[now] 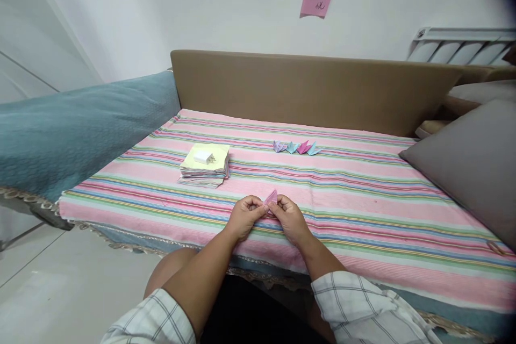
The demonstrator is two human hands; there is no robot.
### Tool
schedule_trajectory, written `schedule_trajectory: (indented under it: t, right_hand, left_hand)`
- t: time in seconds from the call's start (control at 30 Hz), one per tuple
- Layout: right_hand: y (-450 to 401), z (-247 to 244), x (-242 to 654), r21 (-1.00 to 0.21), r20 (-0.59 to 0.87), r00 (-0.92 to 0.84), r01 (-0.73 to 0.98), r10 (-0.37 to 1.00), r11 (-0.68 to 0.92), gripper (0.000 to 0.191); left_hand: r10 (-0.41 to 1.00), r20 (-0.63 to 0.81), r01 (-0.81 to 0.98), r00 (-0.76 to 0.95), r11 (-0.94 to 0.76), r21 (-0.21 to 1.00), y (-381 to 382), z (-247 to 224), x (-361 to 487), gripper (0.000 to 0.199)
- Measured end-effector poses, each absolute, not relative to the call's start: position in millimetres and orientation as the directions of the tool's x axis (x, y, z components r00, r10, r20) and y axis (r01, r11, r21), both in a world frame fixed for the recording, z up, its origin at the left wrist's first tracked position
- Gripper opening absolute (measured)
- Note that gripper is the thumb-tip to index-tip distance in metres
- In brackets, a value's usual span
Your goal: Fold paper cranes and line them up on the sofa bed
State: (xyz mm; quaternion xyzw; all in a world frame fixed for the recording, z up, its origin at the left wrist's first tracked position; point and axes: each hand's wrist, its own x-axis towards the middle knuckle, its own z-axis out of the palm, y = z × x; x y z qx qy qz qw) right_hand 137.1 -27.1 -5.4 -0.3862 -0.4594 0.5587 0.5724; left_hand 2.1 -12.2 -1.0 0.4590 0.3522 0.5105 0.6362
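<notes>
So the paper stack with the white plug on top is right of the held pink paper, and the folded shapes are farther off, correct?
The paper stack, white plug on top, is left, not right, of the pink paper in the head view; the folded shapes are farther off.

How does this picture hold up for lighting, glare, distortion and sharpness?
All from the head view: soft, fairly even light on the striped cloth; pale glare on the floor at lower left; blackened top right corner; apparent wide-angle stretching of the grey cushion; folded pink paper too small to read its creases clearly.
</notes>
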Motion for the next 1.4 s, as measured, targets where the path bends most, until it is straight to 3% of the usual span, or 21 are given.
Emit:
schedule_trajectory:
  t: [0.1,0.27,0.4,0.57,0.8,1.23,1.4]
  right_hand:
    - [-26.9,-7.8,137.8,-0.942,0.088,-0.099,-0.331,0.991,0.051,0.030]
    - [-28.1,-5.3,141.4,-0.975,0.100,-0.069,-0.207,0.993,0.084,0.028]
    - [-27.9,-3.6,143.8,-0.985,0.118,-0.035,-0.128,0.992,0.113,0.026]
    - [-28.5,-2.1,144.8,-0.981,0.190,-0.016,-0.036,0.982,0.189,0.021]
    - [-29.5,-2.0,142.2,-0.972,0.136,-0.055,-0.198,0.989,0.123,0.029]
    - [-28.7,-1.3,143.0,-0.971,0.187,-0.011,-0.156,0.982,0.183,0.023]
    - [-25.8,-3.9,142.6,-0.968,0.160,0.089,-0.183,0.983,0.174,0.025]
  left_hand:
    - [0.965,0.019,-0.344,0.262,0.075,0.936,-12.4,-1.1,1.9,0.033]
    - [0.959,0.038,-0.279,0.280,0.044,0.959,-13.9,1.7,0.8,0.033]
    - [0.945,0.029,-0.111,0.327,0.008,0.994,-14.1,5.0,-1.5,0.034]
    - [0.950,0.160,0.111,0.269,-0.195,0.974,-11.6,2.6,-4.1,0.027]
    - [0.944,0.212,0.179,0.254,-0.261,0.949,-12.1,-0.1,-4.1,0.025]
    - [0.918,0.228,0.270,0.324,-0.321,0.908,-13.2,-0.9,-3.3,0.024]
    - [0.928,0.197,0.291,0.317,-0.293,0.911,-13.0,-0.5,-2.9,0.027]
